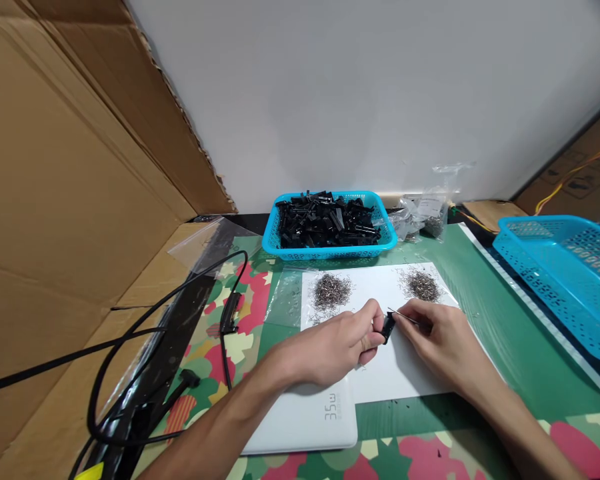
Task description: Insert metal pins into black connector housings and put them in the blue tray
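Observation:
My left hand point(347, 343) is closed, its thumb and fingers pinching a small black plastic part point(389, 327) above the white paper point(405, 373). My right hand point(437, 337) is closed around a thin metal tool point(403, 316) whose pointed end lies at the top of the black part. Whether this tool is a pair of tweezers I cannot make out. Behind my hands, two piles of tiny metal pins, a left pile point(331, 291) and a right pile point(423, 287), lie on the paper.
A blue basket point(330, 253) full of black plastic parts stands at the back, with clear plastic bags point(423, 217) beside it. Another blue basket point(540, 280) is at the right. A white power bank point(305, 427) lies under my left forearm; a black cable point(97, 387) loops at the left.

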Motion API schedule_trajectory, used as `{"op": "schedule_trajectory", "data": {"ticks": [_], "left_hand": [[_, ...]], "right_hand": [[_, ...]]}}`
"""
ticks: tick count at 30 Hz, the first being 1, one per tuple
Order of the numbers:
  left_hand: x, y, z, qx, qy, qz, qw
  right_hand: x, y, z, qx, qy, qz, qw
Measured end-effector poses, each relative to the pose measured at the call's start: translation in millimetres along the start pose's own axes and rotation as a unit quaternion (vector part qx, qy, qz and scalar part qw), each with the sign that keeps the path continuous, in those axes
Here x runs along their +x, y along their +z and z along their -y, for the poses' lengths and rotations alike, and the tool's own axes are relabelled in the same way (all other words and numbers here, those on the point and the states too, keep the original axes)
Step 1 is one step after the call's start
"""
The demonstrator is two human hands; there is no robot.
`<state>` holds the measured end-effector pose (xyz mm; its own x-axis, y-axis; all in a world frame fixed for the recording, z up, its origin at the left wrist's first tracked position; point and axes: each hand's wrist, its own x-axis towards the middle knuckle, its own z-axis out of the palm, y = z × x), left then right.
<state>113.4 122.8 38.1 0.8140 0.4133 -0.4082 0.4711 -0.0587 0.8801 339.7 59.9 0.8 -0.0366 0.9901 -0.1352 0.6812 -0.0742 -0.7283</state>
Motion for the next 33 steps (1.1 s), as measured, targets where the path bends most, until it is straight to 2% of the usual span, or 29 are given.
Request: {"op": "schedule_trajectory", "data": {"ticks": [11, 17, 21, 33], "left_hand": [[0.6, -0.8, 0.5, -0.002, -0.003, 0.011, 1.0], [0.7, -1.9, -3.6, -0.015, -0.003, 0.013, 1.0], [0.5, -2.5, -6.2, -0.018, -0.006, 0.012, 1.0], [0.8, -2.6, -3.5, -0.034, -0.001, 0.016, 0.999]], "right_hand": [[1.9, -11.2, -4.6, 0.005, 0.021, 0.036, 0.999], [0.7, -10.4, -6.5, 0.007, 0.038, 0.023, 0.999], [3.9, -5.7, -5.7, 0.012, 0.036, -0.008, 0.999], [4.0, -2.4, -5.4, -0.028, -0.015, -0.024, 0.999]]}}
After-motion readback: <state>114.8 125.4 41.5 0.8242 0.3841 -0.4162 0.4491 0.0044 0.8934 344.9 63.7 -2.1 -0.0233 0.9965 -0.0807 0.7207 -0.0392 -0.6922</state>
